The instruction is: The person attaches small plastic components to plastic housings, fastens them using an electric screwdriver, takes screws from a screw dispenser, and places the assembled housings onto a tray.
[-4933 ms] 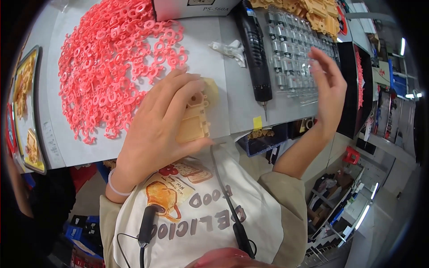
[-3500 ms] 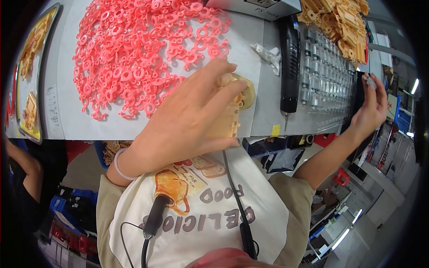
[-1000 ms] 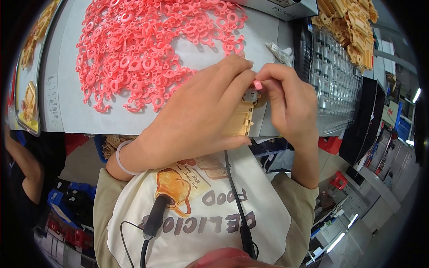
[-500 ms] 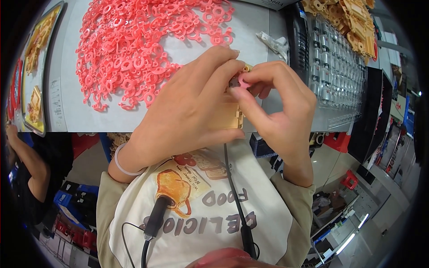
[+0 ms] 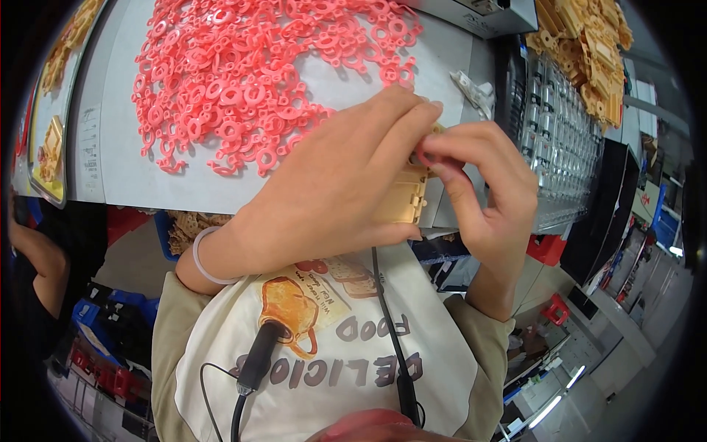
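Observation:
My left hand (image 5: 339, 166) is wrapped over a yellow plastic housing (image 5: 403, 197), its thumb along the near edge and its fingers across the far end. Much of the housing is hidden under that hand. At the far right corner of the housing, my right hand (image 5: 490, 180) pinches a small pink ring-shaped plastic part (image 5: 423, 156), mostly covered by the fingertips. To the left and beyond lies a large heap of similar pink plastic rings (image 5: 221, 88) with small tabs, spread on the table.
A clear tray of small cylindrical parts (image 5: 556, 125) stands at the right, with yellow housings (image 5: 589, 44) piled behind it. A white crumpled item (image 5: 473, 92) lies nearer. At far left, a tray (image 5: 55, 193) holds yellow parts beside another person's arm (image 5: 37, 254).
The view has shifted, so the table and both hands sit further right in the picture. My right fingertips now cover more of the pink ring at the housing's corner.

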A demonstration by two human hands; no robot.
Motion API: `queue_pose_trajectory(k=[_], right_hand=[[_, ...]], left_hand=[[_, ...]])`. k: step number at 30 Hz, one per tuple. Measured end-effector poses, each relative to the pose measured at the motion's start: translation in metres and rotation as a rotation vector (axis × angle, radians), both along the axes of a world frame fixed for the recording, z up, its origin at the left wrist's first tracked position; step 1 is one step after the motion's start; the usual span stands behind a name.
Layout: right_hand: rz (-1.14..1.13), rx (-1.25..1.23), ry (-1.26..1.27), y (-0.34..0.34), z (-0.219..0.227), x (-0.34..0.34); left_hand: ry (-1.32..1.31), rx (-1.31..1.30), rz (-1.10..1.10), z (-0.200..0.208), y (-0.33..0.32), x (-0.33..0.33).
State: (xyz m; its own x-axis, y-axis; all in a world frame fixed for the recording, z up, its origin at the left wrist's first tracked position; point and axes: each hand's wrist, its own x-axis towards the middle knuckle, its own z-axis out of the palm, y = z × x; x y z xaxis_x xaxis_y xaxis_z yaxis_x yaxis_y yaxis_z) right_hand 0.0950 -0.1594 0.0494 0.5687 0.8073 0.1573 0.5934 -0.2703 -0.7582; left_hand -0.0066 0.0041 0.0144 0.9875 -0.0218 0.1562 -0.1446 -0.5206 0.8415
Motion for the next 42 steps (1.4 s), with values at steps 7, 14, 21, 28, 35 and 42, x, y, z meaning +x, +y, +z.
queue_pose_trajectory(k=[7,14,21,28,35,42], right_hand=[[-0.006,-0.021,-0.095,0.001,0.003,0.000],[0.036,-0.088,-0.086,0.003,0.002,0.000],[-0.014,0.004,-0.180,-0.003,-0.018,-0.005],[-0.034,0.016,-0.231,0.002,-0.017,-0.007],[-0.069,-0.038,-0.171,0.004,-0.010,-0.012],[-0.067,-0.003,-0.285,0.005,-0.012,-0.010]], left_hand=[[-0.094,-0.020,-0.009,-0.005,0.001,-0.001],[-0.148,-0.041,0.008,-0.007,0.001,0.001],[-0.155,-0.063,0.016,-0.009,0.000,0.002],[-0.163,-0.050,0.020,-0.010,0.001,0.001],[-0.169,-0.032,0.021,-0.013,0.000,-0.001],[-0.164,-0.027,0.024,-0.011,0.000,0.000]])
